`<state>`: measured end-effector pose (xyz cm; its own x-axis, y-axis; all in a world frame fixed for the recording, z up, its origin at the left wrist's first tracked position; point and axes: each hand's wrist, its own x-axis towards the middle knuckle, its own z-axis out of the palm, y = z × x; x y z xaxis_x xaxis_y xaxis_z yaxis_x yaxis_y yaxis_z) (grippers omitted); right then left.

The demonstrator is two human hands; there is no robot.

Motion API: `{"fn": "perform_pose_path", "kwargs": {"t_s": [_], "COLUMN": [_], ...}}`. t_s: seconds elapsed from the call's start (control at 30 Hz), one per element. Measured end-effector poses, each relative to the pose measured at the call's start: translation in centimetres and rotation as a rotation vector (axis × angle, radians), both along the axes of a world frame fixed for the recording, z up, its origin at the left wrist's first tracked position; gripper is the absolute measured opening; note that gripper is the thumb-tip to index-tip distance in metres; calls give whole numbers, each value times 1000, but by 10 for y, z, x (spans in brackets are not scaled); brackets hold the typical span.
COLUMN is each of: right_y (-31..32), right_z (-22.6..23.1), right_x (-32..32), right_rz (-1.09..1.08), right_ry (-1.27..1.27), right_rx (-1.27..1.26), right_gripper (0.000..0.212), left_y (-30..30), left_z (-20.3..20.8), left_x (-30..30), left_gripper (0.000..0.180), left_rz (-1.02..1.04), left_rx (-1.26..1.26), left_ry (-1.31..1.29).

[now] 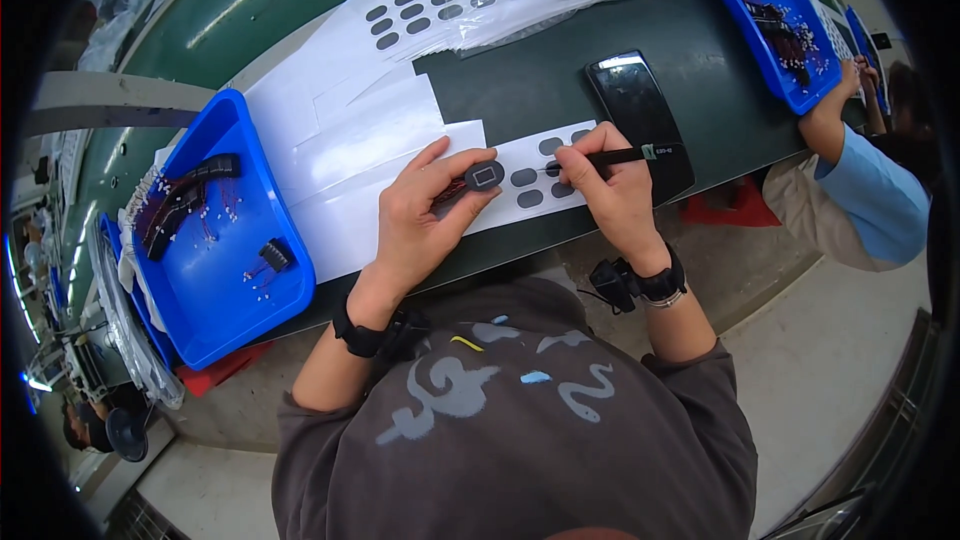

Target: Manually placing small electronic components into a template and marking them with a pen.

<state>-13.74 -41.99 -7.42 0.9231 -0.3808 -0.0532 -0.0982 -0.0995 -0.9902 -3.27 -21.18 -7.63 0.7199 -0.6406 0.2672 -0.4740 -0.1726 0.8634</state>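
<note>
My left hand [425,205] pinches a small black oval part [484,176] with a pale square outline on its face; thin dark red wires run from it into the palm. In my right hand [615,185] is a pair of black tweezers [625,154] with a bit of green tape near the back end. Its fine tips are over a white sheet of grey oval stickers [526,178], close beside one of the ovals. My fingers cover part of that sheet. The oval part is just left of the stickers, raised above the sheet.
To my left, a blue tray [290,290] holds black parts with wires. Blank white sheets [370,140] lie beside it; bagged sticker sheets [470,0] are farther back. A glossy black device [645,105] lies right. Another blue tray [790,90] stands near a co-worker's arm [830,130].
</note>
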Motion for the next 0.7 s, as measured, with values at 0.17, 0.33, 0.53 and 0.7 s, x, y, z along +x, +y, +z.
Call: {"fn": "perform_pose_path", "kwargs": {"t_s": [0.17,0.33,0.53,0.7], "right_y": [3,4,20,21], "right_z": [4,2,18,21], "right_x": [-2,-8,0,14], "right_rz": [-12,90,-46,4], "right_ry": [57,-162,-366,-65], "right_rx": [-114,-211,152,540], "right_gripper": [14,13,15,19], "left_y": [0,3,3,2], "left_z": [-1,0,-2,-3], "left_x": [0,1,2,1], "left_gripper": [28,29,30,30], "left_rz": [1,-18,-21,-16], "left_rx": [5,8,-4,9], "left_ry": [-6,11,-5,14]}}
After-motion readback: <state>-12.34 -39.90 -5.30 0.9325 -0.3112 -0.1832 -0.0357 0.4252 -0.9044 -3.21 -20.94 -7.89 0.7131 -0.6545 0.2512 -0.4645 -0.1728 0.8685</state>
